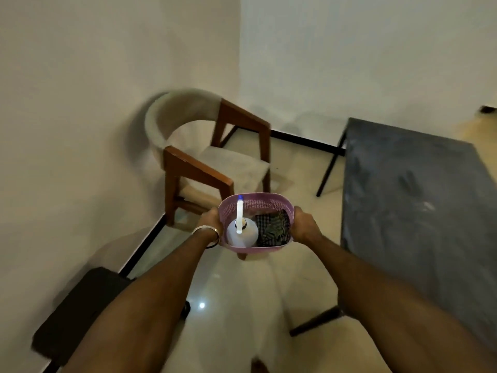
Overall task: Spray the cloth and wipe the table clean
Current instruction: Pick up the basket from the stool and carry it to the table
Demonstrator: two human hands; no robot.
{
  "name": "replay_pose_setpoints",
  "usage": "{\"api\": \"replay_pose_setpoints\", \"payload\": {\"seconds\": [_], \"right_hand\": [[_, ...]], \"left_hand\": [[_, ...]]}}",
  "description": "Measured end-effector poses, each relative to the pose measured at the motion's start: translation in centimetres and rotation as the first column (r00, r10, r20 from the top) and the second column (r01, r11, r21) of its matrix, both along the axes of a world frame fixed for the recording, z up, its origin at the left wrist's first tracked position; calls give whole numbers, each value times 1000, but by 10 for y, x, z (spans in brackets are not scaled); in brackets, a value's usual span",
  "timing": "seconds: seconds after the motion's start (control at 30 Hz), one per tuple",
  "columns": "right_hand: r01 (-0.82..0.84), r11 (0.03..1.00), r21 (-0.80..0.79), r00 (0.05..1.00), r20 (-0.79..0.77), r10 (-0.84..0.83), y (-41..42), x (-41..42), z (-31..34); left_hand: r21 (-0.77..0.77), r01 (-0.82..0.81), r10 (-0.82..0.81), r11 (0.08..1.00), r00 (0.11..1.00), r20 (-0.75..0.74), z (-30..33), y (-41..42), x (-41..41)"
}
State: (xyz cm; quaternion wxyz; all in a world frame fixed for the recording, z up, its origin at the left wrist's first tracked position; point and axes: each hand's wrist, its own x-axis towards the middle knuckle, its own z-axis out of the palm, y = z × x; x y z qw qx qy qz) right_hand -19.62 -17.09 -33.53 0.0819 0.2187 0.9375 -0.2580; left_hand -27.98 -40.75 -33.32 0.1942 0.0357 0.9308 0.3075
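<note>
I carry a small pink plastic basket in front of me, above the floor. My left hand grips its left side and my right hand grips its right side. Inside stands a white spray bottle with a white trigger head and a blue nozzle tip. Beside it, in the right half of the basket, lies a dark patterned cloth. The dark grey table stands to my right, its top streaked with pale dusty marks.
A wooden armchair with a pale cushioned seat and curved back stands in the corner ahead. A black object sits low on the left by the wall. The glossy cream floor lies between me, the armchair and the table.
</note>
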Motion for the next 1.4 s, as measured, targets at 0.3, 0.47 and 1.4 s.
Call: {"api": "replay_pose_setpoints", "payload": {"seconds": [0.3, 0.47, 1.4], "right_hand": [[300, 952, 54, 954, -13, -300, 73, 140, 8], [410, 910, 65, 912, -32, -408, 105, 224, 12], [485, 858, 170, 873, -37, -487, 384, 494, -6]], "left_hand": [[56, 319, -319, 946, 948, -14, 23, 109, 71], [0, 481, -481, 877, 877, -8, 22, 162, 113], [-46, 686, -687, 726, 724, -53, 14, 465, 362]]}}
